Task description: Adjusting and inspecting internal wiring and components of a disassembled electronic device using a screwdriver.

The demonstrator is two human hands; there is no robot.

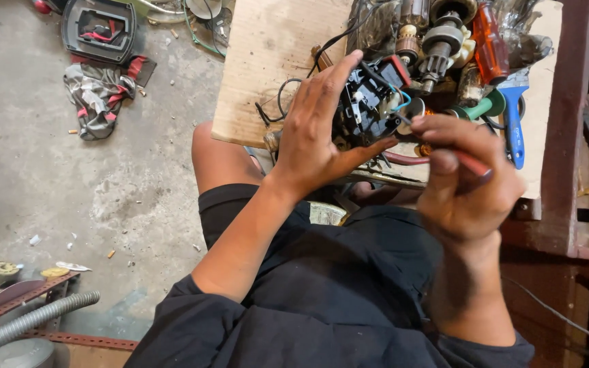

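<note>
My left hand (315,129) wraps around a black electrical switch block (366,102) with a red part and blue and black wires coming off it. My right hand (468,180) is closed on a red-handled tool (472,163), whose tip points into the block from the right. Both hands work above my lap, at the near edge of a wooden board (267,61). Most of the block's underside is hidden by my left palm.
On the board lie a motor armature (438,44), an orange-handled screwdriver (491,41), a green-handled tool (485,108) and a blue tool (512,126). A black casing (99,27) and a rag (97,95) lie on the concrete floor at left. A grey ribbed hose (28,320) lies lower left.
</note>
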